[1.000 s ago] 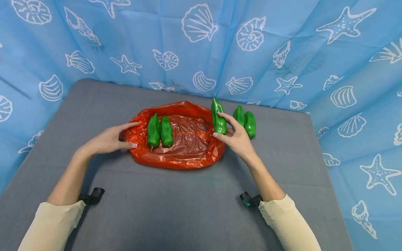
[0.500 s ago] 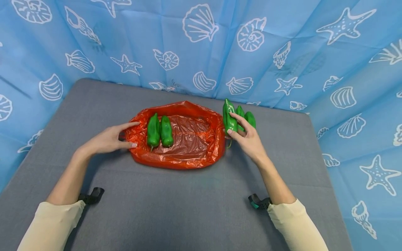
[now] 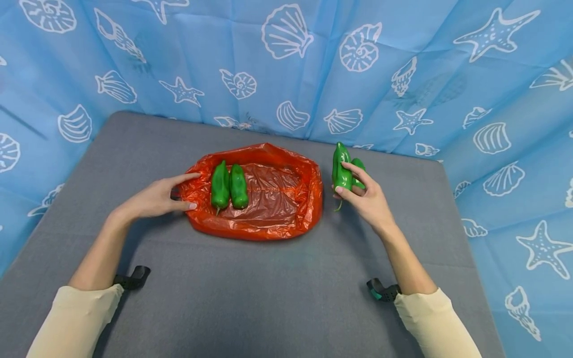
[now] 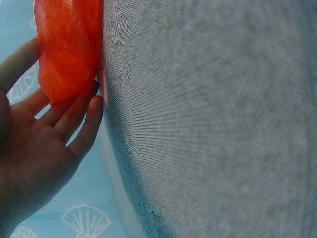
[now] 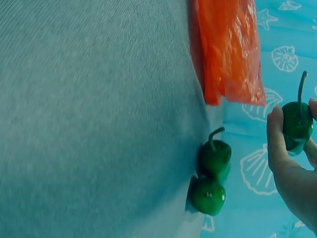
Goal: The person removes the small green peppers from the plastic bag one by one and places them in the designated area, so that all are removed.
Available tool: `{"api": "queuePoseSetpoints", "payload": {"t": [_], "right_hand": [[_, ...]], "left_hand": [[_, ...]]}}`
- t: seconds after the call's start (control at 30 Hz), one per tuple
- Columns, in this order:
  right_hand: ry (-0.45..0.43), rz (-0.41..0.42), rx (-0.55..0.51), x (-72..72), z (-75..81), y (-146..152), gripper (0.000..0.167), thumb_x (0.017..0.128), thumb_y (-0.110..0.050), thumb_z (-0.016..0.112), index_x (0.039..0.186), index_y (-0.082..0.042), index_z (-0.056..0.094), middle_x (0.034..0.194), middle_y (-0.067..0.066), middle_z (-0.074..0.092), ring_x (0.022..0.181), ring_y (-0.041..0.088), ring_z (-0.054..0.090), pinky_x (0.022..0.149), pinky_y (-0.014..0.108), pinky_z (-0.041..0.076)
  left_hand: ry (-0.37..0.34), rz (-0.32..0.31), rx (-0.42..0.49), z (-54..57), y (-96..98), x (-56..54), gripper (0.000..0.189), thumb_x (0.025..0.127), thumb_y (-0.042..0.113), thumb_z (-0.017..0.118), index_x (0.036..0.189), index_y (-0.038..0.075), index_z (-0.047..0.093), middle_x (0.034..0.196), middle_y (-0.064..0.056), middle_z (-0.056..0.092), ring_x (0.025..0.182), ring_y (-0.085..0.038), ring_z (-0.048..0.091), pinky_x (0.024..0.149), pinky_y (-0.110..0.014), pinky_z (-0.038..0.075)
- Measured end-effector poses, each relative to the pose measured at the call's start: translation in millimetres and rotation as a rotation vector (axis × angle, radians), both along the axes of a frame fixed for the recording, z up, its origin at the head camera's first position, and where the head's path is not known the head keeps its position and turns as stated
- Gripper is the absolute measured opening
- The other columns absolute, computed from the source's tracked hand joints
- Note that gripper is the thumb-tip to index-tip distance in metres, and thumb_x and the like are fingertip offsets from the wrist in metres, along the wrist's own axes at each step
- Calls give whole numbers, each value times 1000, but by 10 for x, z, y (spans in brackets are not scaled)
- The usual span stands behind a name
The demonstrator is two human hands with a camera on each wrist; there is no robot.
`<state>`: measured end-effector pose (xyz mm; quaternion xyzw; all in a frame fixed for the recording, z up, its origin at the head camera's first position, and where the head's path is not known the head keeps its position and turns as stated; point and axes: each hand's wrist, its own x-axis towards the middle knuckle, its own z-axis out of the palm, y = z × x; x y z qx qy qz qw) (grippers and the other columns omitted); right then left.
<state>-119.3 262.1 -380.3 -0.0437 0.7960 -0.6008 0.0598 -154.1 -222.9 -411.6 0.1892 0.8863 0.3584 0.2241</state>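
Observation:
My right hand (image 3: 369, 201) holds a green pepper (image 3: 338, 160) raised off the table, right of an open red plastic bag (image 3: 259, 232). In the right wrist view the held pepper (image 5: 297, 121) has its stem up between thumb and fingers. Below it, two more green peppers, one with a curved stem (image 5: 214, 156) and one beside it (image 5: 208, 196), stand on the table; the head view shows only one (image 3: 359, 166). At the bag's left end my left hand (image 3: 154, 200) rests with fingers spread around it. Inside the bag lie two green peppers (image 3: 220, 186) (image 3: 239, 188), side by side.
A grey cloth-covered table (image 3: 268, 298) lies under everything. Behind it and to its sides hangs a blue curtain (image 3: 313, 74) with white shells and starfish. Each wrist wears a black strap, the left strap (image 3: 133, 278) and the right strap (image 3: 384, 291).
My right hand has carried the pepper rightward, from over the bag's right end to in front of the two peppers on the table. The left hand and bag stay put.

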Motion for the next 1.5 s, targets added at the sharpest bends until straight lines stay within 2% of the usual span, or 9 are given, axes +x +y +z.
{"api": "queuePoseSetpoints", "payload": {"t": [0.57, 0.87, 1.2, 1.4, 1.5], "right_hand": [[20, -40, 66, 55, 59, 299, 63, 95, -14, 68, 152, -17, 41, 149, 21, 36, 95, 10, 69, 82, 26, 56], [7, -83, 211, 85, 65, 482, 63, 95, -22, 70, 152, -25, 42, 151, 15, 38, 94, 1, 66, 78, 22, 53], [31, -117, 236, 81, 19, 623, 67, 95, -18, 69, 155, -23, 38, 151, 19, 38, 95, -3, 64, 76, 18, 52], [7, -153, 230, 50, -45, 704, 70, 95, -18, 69, 156, -21, 34, 152, 22, 36, 99, -4, 61, 77, 17, 53], [-14, -170, 256, 37, -69, 752, 71, 95, -20, 69, 157, -23, 33, 154, 21, 34, 105, 2, 60, 78, 15, 51]], "left_hand": [[-8, -2, 2, 6, 14, -6, 77, 95, 28, 70, 157, 12, 29, 154, -32, 29, 137, -49, 34, 106, -64, 32], [-13, 0, 5, 7, 9, 10, 76, 94, 26, 70, 157, 12, 29, 154, -32, 29, 138, -50, 31, 106, -64, 32], [-8, -1, -6, 7, 12, 0, 77, 94, 26, 70, 157, 13, 29, 154, -32, 29, 136, -49, 35, 105, -65, 33], [-6, -4, -7, 13, 11, -10, 76, 94, 25, 70, 157, 12, 29, 153, -32, 32, 121, -40, 46, 102, -63, 36], [-6, -5, -5, 16, 13, -12, 76, 94, 25, 70, 157, 12, 29, 152, -31, 33, 115, -38, 48, 101, -61, 38]]}}
